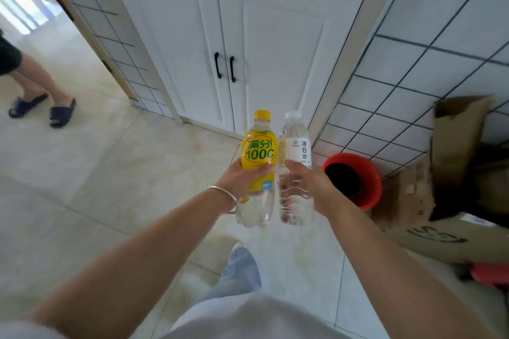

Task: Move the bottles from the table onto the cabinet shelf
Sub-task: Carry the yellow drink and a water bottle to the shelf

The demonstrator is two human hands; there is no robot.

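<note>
Head view looks forward and down, close above outstretched arms, toward cabinet (248, 36)

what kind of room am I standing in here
Probably a home kitchen or utility corner: a white two-door cabinet, a white tiled wall and a red bucket on the tile floor.

My left hand (242, 176) grips the yellow-labelled bottle (257, 170), my right hand (311, 187) the clear water bottle (296, 168), both upright, side by side before the closed white cabinet doors (220, 44).
</note>
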